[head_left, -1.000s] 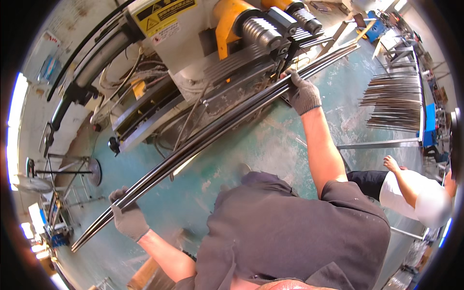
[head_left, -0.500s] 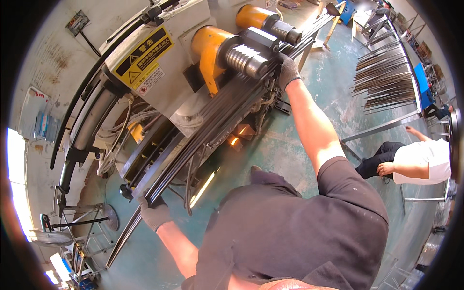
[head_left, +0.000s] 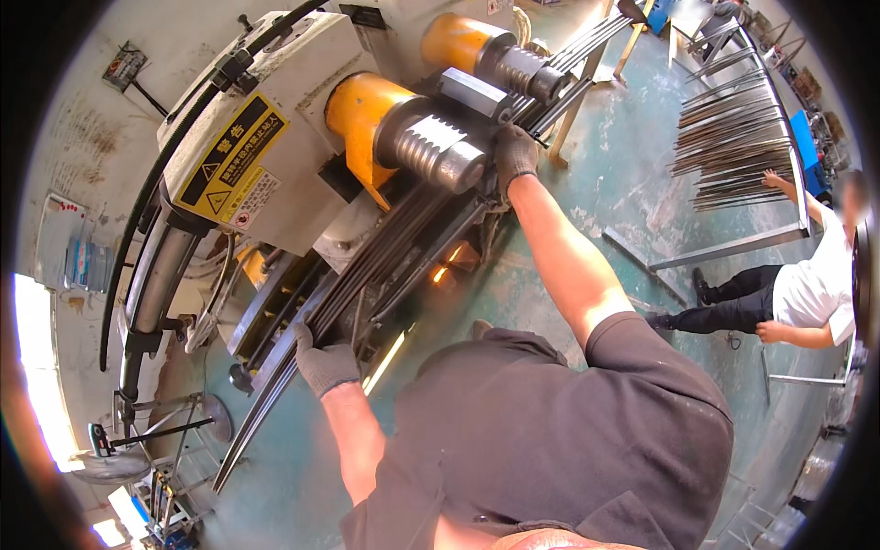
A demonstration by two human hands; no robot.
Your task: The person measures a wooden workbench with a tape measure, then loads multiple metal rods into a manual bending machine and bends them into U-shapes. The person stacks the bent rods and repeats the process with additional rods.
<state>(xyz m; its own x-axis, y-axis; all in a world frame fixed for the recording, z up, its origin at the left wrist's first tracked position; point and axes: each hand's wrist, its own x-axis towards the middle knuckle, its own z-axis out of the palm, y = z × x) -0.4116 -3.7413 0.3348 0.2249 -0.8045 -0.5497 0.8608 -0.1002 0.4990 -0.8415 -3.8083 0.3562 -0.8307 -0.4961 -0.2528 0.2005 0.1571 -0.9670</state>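
A bundle of long, thin dark metal rods (head_left: 380, 246) runs diagonally through the machine, from lower left to upper right. My left hand (head_left: 327, 364), in a grey knit glove, grips the rods along their lower stretch, thumb on the near side and fingers partly hidden beneath. Farther up, my gloved right hand (head_left: 516, 158) is closed around the bundle beside a black clamp block (head_left: 472, 94); its fingertips are hidden. Just left of that hand is a ridged steel cylinder (head_left: 435, 151) on an orange housing (head_left: 362, 115). A second orange housing (head_left: 454, 41) sits behind.
The machine's pale body (head_left: 302, 87) bears a yellow warning label (head_left: 234, 156). A black hose (head_left: 137, 229) curves down its left side. At right, a metal rack (head_left: 733, 243) holds many rods, and a co-worker in a white top (head_left: 811, 289) reaches toward them. A stand fan (head_left: 215, 417) is at lower left.
My left hand has slid up and right along the rods. The machine and my right hand sit farther left in view. The co-worker has stretched an arm to the rack.
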